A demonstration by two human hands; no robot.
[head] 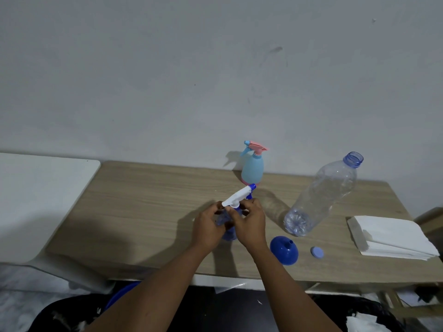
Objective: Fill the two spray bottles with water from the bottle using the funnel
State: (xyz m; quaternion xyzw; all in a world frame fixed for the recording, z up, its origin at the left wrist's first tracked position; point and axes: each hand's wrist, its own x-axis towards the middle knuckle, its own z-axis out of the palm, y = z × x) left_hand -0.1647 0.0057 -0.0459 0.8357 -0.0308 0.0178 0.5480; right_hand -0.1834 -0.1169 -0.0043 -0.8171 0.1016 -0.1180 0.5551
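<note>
A clear blue spray bottle (227,232) stands on the wooden table (143,212), mostly hidden by my hands. My left hand (207,227) grips its body. My right hand (249,221) holds the collar under its white trigger head (237,197), which has a blue nozzle. A light-blue spray bottle (253,171) with a pink trigger stands by the wall behind. The big clear water bottle (321,200) stands uncapped to the right and looks almost empty. A blue funnel (284,250) lies mouth-down near the front edge, with the bottle's cap (317,252) beside it.
A stack of white paper napkins (393,238) lies at the table's right end. A white surface (40,200) adjoins the table on the left. The wall runs right behind the table. A blue basin rim (119,295) shows below the front edge.
</note>
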